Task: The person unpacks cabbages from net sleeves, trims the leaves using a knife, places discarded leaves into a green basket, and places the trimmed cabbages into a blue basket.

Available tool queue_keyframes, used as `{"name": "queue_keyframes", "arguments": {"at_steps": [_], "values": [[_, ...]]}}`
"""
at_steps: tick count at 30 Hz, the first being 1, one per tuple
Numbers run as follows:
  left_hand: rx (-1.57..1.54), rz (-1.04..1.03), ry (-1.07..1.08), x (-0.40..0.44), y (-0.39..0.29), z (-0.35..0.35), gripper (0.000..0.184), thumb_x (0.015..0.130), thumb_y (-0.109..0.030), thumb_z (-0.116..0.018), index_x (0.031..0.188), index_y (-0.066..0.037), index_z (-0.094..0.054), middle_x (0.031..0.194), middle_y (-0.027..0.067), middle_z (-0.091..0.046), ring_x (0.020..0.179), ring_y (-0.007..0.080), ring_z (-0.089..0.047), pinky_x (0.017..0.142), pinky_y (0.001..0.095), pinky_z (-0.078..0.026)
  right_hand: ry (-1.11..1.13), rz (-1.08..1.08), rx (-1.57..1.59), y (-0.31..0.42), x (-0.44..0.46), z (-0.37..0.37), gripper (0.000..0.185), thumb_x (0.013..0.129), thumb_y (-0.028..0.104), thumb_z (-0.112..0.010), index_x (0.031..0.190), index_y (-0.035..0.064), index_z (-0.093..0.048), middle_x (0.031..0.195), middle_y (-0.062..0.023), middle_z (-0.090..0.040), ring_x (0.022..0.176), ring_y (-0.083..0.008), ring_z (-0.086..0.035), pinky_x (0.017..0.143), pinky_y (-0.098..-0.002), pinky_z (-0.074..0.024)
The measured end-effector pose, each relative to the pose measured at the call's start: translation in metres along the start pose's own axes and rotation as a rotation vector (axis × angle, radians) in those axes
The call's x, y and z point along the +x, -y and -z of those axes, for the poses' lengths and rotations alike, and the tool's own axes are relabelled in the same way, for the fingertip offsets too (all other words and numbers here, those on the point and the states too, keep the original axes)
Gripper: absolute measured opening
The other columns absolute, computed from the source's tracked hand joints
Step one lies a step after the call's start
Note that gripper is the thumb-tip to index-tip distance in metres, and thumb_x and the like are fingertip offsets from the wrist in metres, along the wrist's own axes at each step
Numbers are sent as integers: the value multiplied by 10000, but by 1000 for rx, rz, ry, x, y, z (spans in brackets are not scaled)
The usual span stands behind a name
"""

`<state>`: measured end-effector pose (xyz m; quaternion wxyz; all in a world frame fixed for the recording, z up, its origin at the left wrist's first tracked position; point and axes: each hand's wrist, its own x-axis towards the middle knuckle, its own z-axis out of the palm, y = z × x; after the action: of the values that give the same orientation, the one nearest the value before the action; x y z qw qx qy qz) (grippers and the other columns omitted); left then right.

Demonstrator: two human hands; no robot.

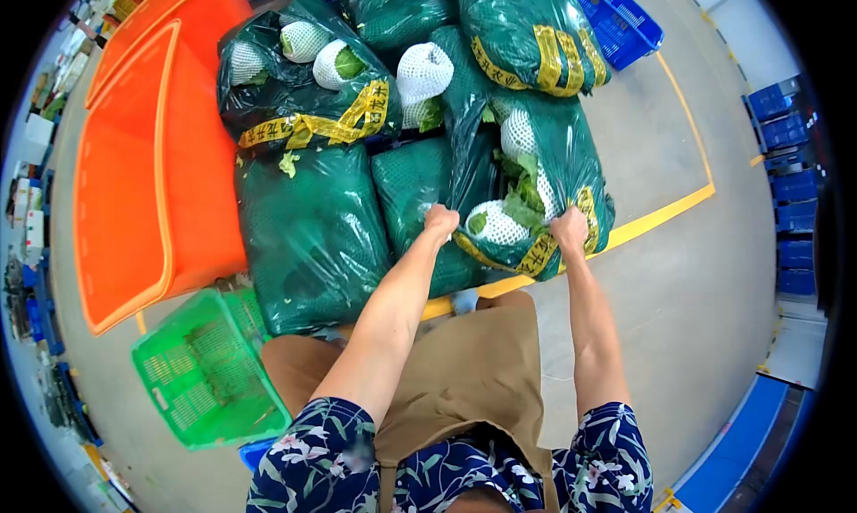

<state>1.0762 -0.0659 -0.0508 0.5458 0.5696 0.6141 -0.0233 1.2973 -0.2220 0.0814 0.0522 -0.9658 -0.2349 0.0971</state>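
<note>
A dark green plastic bag (571, 147) with yellow printed tape (538, 252) lies torn open in front of me. My left hand (440, 222) is closed on one side of its opening, and my right hand (569, 229) grips the other side. Between them, leafy cabbages (497, 225) in white foam nets show through the gap. One white foam-netted cabbage (425, 71) sits loose near the middle of the pile. Another opened bag (308, 102) at the upper left also shows netted cabbages. My fingertips are partly hidden by the plastic.
Several full green bags (308, 236) are stacked around the opened one. Large orange bins (125, 191) stand at the left, with a green basket (170, 379) below them. A blue crate (616, 22) is at the upper right. Yellow floor lines (665, 214) and blue crates (794, 187) lie to the right.
</note>
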Motion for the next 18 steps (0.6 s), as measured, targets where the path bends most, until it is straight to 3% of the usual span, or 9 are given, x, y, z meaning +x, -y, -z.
{"name": "queue_keyframes", "arguments": {"at_steps": [5,7,8,9,11,13,15,17,18], "values": [[-409,-287,-62,-30,-16,26,261,730,-77,-485,880,40,-663,908,275,-660,909,410,-635,812,441,-481,-65,-90,299,-24,23,7,310,709,54,-554,957,-118,-627,903,-306,-659,845,-370,-680,727,-467,-524],[-368,-317,-30,-29,-19,48,247,727,-71,-484,868,41,-652,878,268,-660,871,396,-648,794,431,-489,84,-69,632,0,1,31,140,741,29,-533,787,-61,-630,698,-83,-601,599,-189,-566,511,-383,-465],[-505,-352,-54,-30,-18,59,225,752,-53,-499,882,34,-661,803,179,-679,754,259,-616,680,404,-475,128,-83,643,37,-24,47,103,753,19,-564,795,-51,-626,699,-80,-593,583,-193,-555,479,-385,-456],[-485,-328,26,-16,-11,68,224,755,-36,-485,881,46,-650,793,137,-672,720,229,-591,653,382,-470,174,-114,666,59,-47,54,69,765,10,-595,803,-41,-621,700,-78,-585,567,-197,-544,447,-387,-447],[-635,-358,-52,35,15,57,231,761,-10,-472,899,48,-648,794,97,-657,693,195,-568,627,365,-464,81,-155,661,49,-56,33,73,790,31,-620,824,-33,-627,704,-79,-580,563,-187,-547,396,-391,-433],[-560,-443,28,15,15,114,225,747,-38,-466,868,47,-636,792,191,-657,699,246,-580,640,409,-455,162,-141,759,94,-114,55,55,800,30,-624,824,0,-583,691,-71,-558,536,-178,-542,388,-374,-427],[-781,-452,265,20,32,162,243,753,-19,-461,899,40,-646,752,136,-647,665,208,-533,618,400,-447,220,-155,849,117,-156,54,58,789,10,-616,803,9,-560,674,-65,-553,534,-174,-545,383,-369,-426],[-442,-450,47,-33,10,232,247,756,-6,-466,910,40,-653,729,99,-668,641,199,-545,607,395,-442,424,-178,879,141,-203,46,65,770,-4,-611,820,14,-572,677,-74,-571,539,-187,-564,394,-365,-438],[-273,-571,-99,-31,19,254,276,757,-7,-467,951,40,-658,788,124,-686,691,215,-586,651,381,-462,362,245,615,156,-237,30,39,745,16,-606,783,25,-610,655,-104,-601,539,-226,-570,450,-393,-449]]}}
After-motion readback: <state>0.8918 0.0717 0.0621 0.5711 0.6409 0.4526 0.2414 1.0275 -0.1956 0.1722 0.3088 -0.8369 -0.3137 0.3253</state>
